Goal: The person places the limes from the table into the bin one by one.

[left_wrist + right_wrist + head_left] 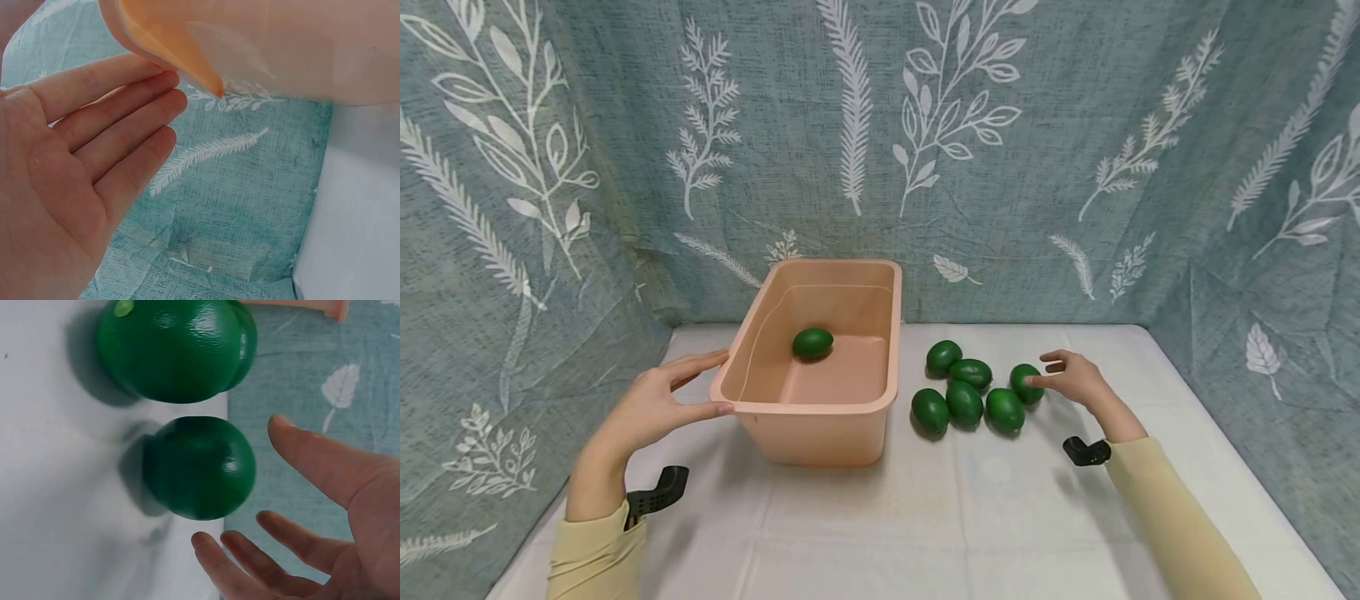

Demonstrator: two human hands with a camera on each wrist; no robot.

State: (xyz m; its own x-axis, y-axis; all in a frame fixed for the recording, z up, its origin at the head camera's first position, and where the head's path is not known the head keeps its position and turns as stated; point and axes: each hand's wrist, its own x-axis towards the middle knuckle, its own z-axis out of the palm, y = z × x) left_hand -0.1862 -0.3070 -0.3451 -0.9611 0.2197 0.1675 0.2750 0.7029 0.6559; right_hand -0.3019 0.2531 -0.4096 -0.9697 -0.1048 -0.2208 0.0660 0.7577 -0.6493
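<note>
A peach-coloured plastic bin (pixel 820 433) stands on the white table with one glossy dark green oval fruit (pixel 812 343) inside, avocado-like in shape. My left hand (pixel 651 408) is at the bin's near left corner, thumb tip at the front rim and the fingertips by the left rim. In the left wrist view its fingers (pixel 125 119) are nearly straight. To the right of the bin, my right hand (pixel 1071 379) spreads thumb and fingers around the rightmost loose green fruit (pixel 201 469). A gap shows between fingertips and fruit in the right wrist view.
Several more green fruits (pixel 964 404) lie grouped between the bin and my right hand, some close against each other. Blue-green cloth (pixel 880 192) with white leaf prints hangs behind and at both sides of the white table (pixel 880 533). Each wrist carries a black camera mount (pixel 658 493).
</note>
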